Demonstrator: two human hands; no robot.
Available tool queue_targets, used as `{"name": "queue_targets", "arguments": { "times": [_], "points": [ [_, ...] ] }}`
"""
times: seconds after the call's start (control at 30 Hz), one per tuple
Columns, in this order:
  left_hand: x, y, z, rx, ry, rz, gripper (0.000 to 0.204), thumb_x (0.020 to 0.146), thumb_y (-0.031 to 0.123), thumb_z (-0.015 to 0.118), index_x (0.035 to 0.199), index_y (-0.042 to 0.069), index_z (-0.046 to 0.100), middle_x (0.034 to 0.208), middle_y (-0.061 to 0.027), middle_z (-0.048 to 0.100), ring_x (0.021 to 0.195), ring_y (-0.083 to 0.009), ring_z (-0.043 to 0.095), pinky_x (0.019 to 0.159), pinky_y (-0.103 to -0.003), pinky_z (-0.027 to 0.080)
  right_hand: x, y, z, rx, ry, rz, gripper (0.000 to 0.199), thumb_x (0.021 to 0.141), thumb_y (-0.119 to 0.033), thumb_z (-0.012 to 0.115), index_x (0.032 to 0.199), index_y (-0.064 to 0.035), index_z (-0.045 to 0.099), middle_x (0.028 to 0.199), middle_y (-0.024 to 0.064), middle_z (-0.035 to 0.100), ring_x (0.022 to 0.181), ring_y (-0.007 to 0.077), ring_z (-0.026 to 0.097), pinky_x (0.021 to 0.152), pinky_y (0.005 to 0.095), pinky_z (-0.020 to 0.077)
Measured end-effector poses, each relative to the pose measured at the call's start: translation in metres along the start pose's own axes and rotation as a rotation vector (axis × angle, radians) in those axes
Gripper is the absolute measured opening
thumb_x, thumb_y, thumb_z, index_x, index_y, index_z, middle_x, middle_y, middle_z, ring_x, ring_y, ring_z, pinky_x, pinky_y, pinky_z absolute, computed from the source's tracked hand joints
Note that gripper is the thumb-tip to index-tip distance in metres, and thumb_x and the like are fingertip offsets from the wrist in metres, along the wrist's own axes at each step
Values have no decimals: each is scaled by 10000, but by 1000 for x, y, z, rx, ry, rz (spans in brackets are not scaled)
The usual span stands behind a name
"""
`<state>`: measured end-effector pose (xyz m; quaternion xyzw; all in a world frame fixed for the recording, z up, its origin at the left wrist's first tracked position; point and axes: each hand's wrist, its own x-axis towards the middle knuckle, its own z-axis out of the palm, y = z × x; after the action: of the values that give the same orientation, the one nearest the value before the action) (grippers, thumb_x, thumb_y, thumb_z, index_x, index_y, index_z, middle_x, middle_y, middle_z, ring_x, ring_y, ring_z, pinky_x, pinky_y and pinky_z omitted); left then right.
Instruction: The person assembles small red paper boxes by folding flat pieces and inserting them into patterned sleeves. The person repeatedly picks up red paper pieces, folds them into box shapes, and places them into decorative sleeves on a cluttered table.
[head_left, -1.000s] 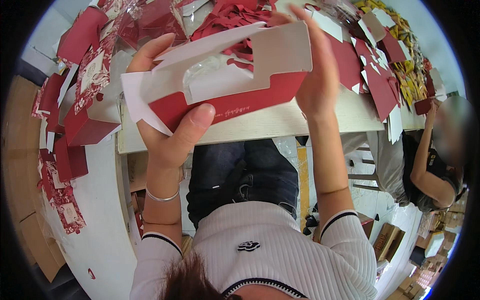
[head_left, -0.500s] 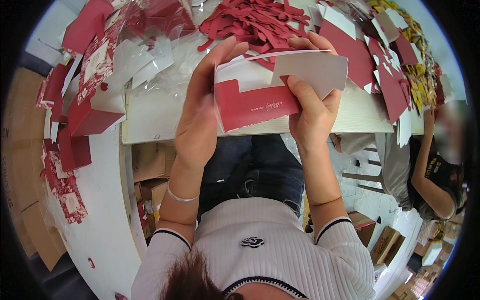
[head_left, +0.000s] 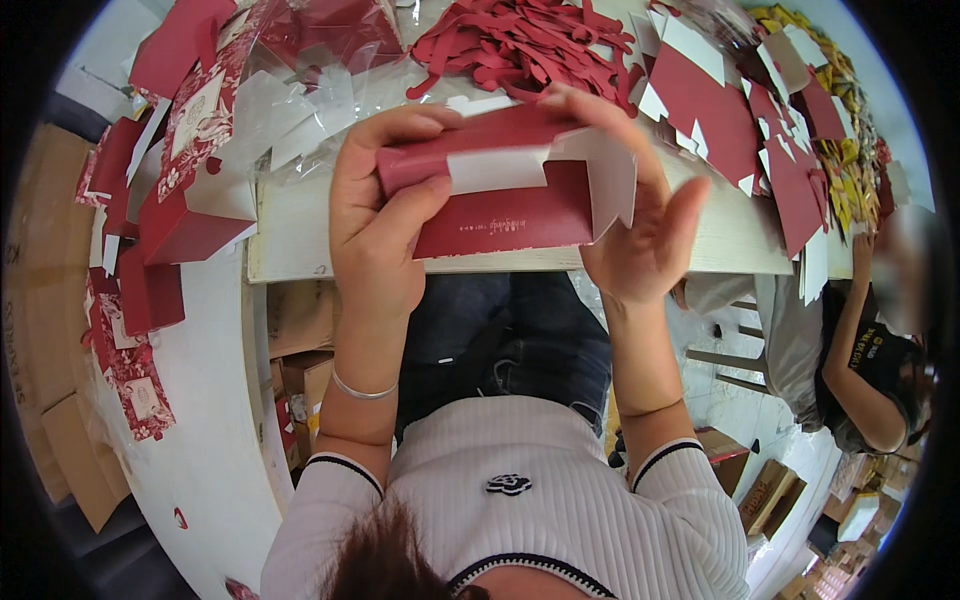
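1. The red cardboard box [head_left: 505, 190] sits upper centre of the frame, held between both hands above the table edge [head_left: 300, 262].
2. The left hand [head_left: 375, 225] clamps its left end, thumb across the front.
3. The right hand [head_left: 640, 235] presses its white flap [head_left: 610, 180], fingers spread open.
4. Red paper strips [head_left: 520, 40] lie piled behind.

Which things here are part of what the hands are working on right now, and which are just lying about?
In hand:
- red and white cardboard box, part folded
- left hand gripping its left end
- right hand open against its white flap

Lying about:
- red strips heap
- flat red blanks
- clear wrappers
- folded red boxes
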<state>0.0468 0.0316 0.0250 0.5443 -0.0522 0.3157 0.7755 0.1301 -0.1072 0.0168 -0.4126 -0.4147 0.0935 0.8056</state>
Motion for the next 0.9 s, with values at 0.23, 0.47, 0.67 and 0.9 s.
{"name": "queue_targets", "arguments": {
  "times": [0.23,0.47,0.67,0.9],
  "points": [
    [2,2,12,-76,224,-78,250,713,-92,451,929,22,501,1046,-105,525,959,-141,484,869,-272,374,-8,8,0,-144,-6,-28,282,810,-16,468,1080,27,537,1148,123,502,1131,222,415,970,320,285],
    [1,-15,-1,0,-97,-16,128,687,-60,485,773,20,537,1067,-118,519,954,-149,479,848,-251,355,2,10,1,-431,188,-145,245,797,83,394,944,8,574,1054,109,523,985,185,490,870,265,358],
    [4,-11,-2,181,-160,98,177,705,-27,573,870,15,523,1102,-138,503,1002,-170,468,890,-294,353,-2,7,-4,-365,89,-148,218,753,45,454,930,5,574,1098,123,502,1031,213,455,900,306,337],
    [10,-8,-7,455,-208,178,268,719,-35,577,979,18,540,1055,-106,532,973,-195,502,869,-304,384,0,-3,7,-752,12,-145,374,668,62,592,1028,-22,533,1164,160,457,1111,303,428,926,354,342]
  ]
}}
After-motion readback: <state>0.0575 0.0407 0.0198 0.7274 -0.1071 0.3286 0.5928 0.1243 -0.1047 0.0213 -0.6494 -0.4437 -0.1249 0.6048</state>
